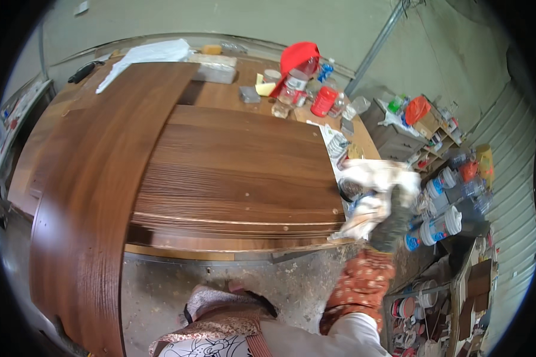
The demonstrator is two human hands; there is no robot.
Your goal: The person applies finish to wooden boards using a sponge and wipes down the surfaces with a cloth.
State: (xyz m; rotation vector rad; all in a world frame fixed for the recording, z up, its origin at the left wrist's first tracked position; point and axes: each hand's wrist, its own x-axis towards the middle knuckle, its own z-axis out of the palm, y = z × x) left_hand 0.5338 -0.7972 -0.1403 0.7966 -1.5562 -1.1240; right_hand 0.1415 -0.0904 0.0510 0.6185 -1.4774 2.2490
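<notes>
My right hand [392,223], in a dark glove and blurred by motion, is closed on a stained white rag [378,178] beyond the right end of the stacked boards. At the lower left edge, a small part of my left hand [67,336] shows, dark-gloved, gripping the edge of a long brown wood-grain board [89,208]. That board lies slantwise across the left of the table and sticks out past its front edge. Beside it rests a stack of brown wood-grain panels [238,166], its top one dotted with a few small pale spots.
On the table's back right stand a red plastic bag [299,55], a red jar [324,101] and clear containers. A white cloth [143,56] and a pale block [214,69] lie at the back. White buckets [441,226] and cluttered shelves [473,291] line the right side.
</notes>
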